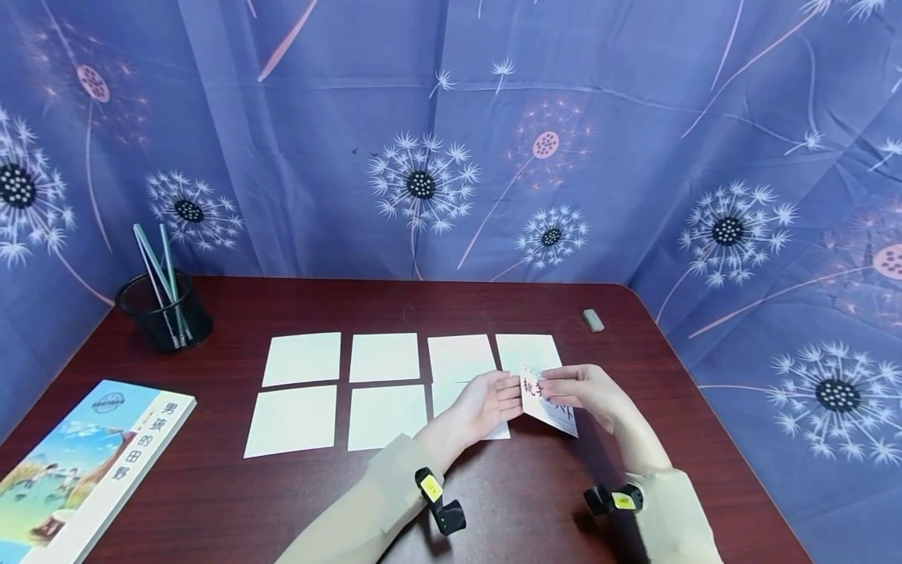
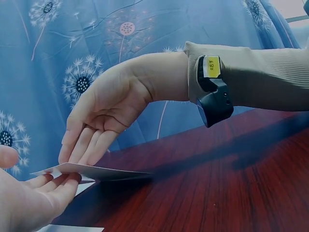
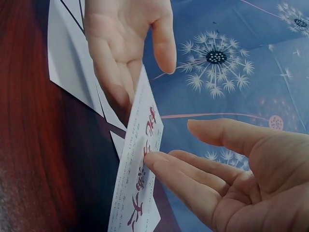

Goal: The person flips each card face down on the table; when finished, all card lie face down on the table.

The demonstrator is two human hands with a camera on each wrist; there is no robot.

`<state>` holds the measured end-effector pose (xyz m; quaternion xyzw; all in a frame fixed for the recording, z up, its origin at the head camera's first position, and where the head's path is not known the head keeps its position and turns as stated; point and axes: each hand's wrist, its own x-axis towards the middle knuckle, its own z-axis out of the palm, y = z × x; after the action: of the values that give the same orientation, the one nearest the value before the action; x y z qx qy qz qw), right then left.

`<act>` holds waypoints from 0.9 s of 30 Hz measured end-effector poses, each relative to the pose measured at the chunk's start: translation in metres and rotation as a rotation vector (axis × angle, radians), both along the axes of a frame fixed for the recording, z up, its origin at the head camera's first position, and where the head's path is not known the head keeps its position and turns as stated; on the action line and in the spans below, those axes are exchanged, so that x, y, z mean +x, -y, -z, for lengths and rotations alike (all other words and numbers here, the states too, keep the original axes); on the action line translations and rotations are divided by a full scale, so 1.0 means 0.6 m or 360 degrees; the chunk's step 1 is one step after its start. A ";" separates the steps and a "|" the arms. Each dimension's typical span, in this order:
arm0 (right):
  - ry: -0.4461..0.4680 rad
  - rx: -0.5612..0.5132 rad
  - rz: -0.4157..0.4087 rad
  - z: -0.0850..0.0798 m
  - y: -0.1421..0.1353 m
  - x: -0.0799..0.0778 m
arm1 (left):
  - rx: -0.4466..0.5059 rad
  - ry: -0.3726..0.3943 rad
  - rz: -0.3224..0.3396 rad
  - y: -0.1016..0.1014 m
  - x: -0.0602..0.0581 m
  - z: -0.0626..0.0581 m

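Observation:
A white card (image 1: 548,413) with red and dark Chinese characters stands tilted between the two hands, above the right end of the laid-out cards. My left hand (image 1: 475,409) is palm up, its nearly straight fingers touching the card's underside in the left wrist view. On the printed face rest the extended fingertips of my right hand (image 1: 594,394); in the right wrist view the thumb (image 3: 217,133) stays apart from the card. Several blank white cards (image 1: 303,359) lie in two rows on the table, the right ones partly hidden by the hands.
A book (image 1: 84,462) with a colourful cover lies at the left. Behind it stands a black mesh pen holder (image 1: 158,317) with pencils. A small eraser (image 1: 593,320) is at the back right. Blue dandelion-print curtains (image 1: 310,157) surround the dark red table (image 1: 507,501).

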<state>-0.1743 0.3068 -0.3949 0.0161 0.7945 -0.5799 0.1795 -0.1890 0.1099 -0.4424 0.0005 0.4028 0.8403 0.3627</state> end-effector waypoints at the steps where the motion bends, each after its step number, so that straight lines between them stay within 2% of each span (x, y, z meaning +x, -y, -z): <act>1: 0.0000 0.0008 0.0014 -0.001 0.001 0.000 | 0.0006 -0.0005 -0.0002 -0.001 0.000 -0.001; 6: -0.0044 0.0037 0.0040 -0.009 0.000 0.002 | 0.0040 -0.0036 0.0004 -0.007 -0.003 -0.007; 12: -0.0129 -0.0059 0.0021 -0.021 -0.005 0.006 | 0.0113 -0.0043 0.0005 -0.015 -0.004 -0.022; 18: -0.0180 -0.0087 0.0083 -0.031 -0.005 0.010 | 0.0162 -0.0031 -0.0019 -0.020 -0.003 -0.032; 27: -0.0228 0.0076 0.0154 -0.042 0.002 0.012 | 0.0161 -0.0107 0.0007 -0.016 -0.003 -0.045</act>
<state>-0.1674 0.3058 -0.3696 0.0172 0.8172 -0.5684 0.0936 -0.1909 0.1197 -0.4152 0.0479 0.3718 0.8584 0.3503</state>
